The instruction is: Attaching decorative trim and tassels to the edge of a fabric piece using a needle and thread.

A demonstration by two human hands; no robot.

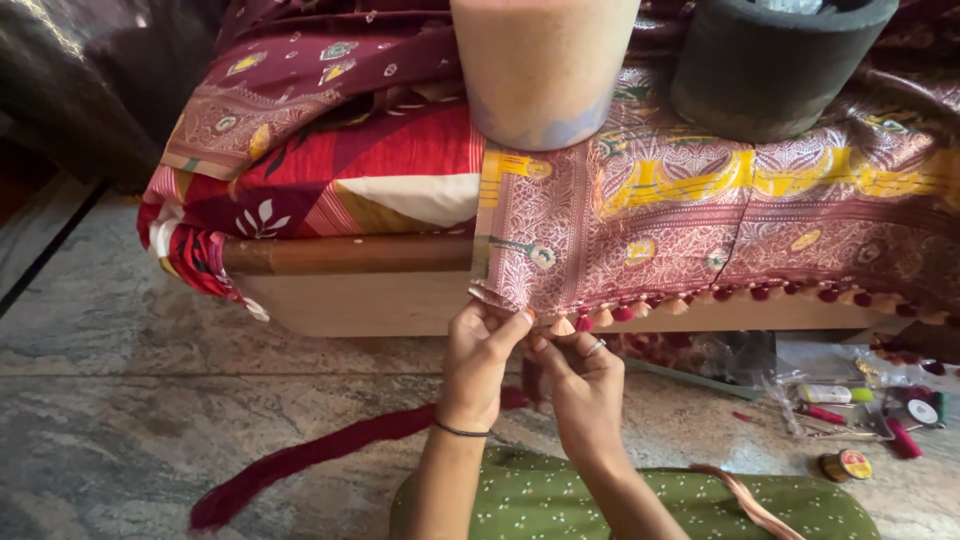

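A green dotted lap [640, 500] sat lowest. Both hands, left hand [478, 362] and right hand [583, 385], pinched the patterned cloth's [640, 230] tasselled edge [560, 325] tightly.

There is only one view, from a camera worn on the person's head. It looks forward and steeply down, over the person's lap in green dotted cloth [640, 505], to the hands [530, 365] close below it. The low wooden bench [360, 300] with its patterned fabric [700, 230] faces the camera and fills the upper half of the picture. The stone floor [120, 400] takes the lower left. The tops of the two pots [545, 70] on the bench are cut off by the upper edge.
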